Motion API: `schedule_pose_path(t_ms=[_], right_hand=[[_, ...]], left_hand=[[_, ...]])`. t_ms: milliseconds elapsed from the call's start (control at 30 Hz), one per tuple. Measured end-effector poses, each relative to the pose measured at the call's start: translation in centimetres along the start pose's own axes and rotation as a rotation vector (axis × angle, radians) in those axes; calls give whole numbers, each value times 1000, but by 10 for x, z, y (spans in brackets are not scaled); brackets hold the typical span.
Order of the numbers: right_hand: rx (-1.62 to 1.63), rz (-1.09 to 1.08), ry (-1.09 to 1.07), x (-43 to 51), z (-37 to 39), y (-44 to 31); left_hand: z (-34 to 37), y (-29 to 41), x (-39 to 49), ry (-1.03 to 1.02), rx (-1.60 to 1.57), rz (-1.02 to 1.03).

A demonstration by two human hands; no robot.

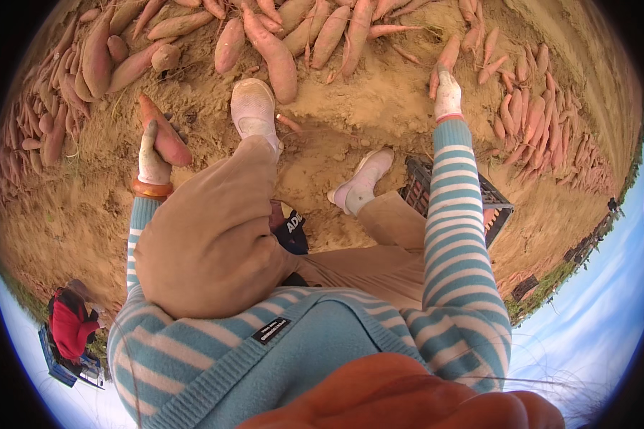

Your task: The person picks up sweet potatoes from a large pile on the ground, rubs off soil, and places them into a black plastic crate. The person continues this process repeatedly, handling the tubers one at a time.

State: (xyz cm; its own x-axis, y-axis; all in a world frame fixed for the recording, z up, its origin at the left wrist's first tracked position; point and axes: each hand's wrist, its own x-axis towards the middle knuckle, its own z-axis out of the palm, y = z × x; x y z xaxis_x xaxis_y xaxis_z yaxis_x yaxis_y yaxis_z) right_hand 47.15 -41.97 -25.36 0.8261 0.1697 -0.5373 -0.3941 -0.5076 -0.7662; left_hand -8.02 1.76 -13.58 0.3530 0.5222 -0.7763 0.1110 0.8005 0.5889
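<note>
My left hand (153, 155), in a soiled white glove, holds a large sweet potato (163, 131) above the soil, with the thumb across its side. Stretched forward at the right, my right hand (447, 94), also gloved, has its fingers around a slimmer sweet potato (448, 53). More sweet potatoes, some with thin roots attached, lie in a long heap (330, 37) ahead of my feet. A small broken piece (288, 123) rests beside my shoe. The underside of the right hand's grip is hidden.
A black plastic crate (496, 206) holding sweet potatoes stands right of my leg, partly behind my sleeve. Heaps of sweet potatoes (542, 118) lie at the right, others (48, 123) at the left. A dark bag (292, 230) is between my legs. Another person (71, 322) is at the far left.
</note>
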Motion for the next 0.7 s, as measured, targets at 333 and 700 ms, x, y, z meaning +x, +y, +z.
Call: schedule_pose_path(t_ms=[333, 700], right_hand=[[889, 254, -783, -175, 134, -137], [-467, -784, -554, -277, 270, -164]], left_hand=[[96, 5, 19, -489, -463, -104], [125, 17, 6, -730, -860, -155]])
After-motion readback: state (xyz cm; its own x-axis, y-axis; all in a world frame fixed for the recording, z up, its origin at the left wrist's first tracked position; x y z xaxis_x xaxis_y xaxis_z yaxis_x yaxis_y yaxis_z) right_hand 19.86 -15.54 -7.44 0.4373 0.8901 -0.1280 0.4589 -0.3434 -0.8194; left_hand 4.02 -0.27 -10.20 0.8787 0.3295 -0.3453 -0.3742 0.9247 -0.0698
